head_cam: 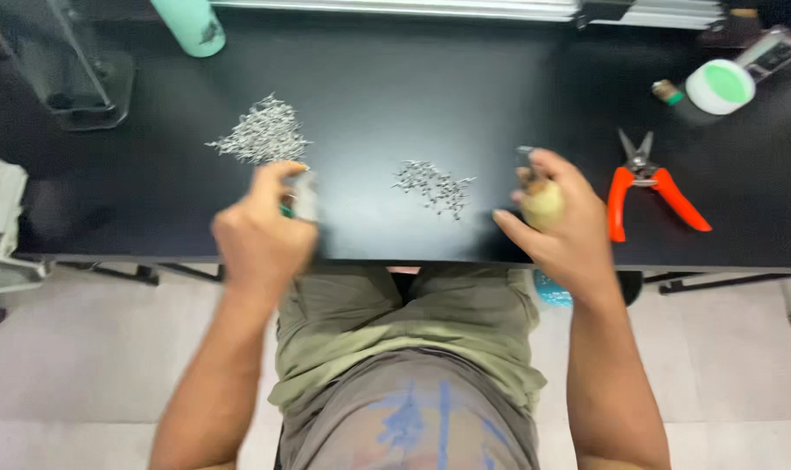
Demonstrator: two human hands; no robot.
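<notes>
The left hand (265, 231) is blurred; its fingers are curled closed around a small grey and green object (301, 198), whose kind I cannot tell. The right hand (562, 226) has its fingers wrapped around a pale rounded object (543, 205) with a small dark part at its top. Both hands hover over the near edge of the black counter (395, 78). Between them, toward 12 o'clock, lies a small heap of thin metal pieces (434, 183); a bigger heap (263, 132) lies at 11 o'clock from the left hand. I judge that a quick sweep of either hand could scatter the small heap or push pieces over the edge. The orange-handled cutters (649, 184) at 3 o'clock of the right hand could be knocked too.
</notes>
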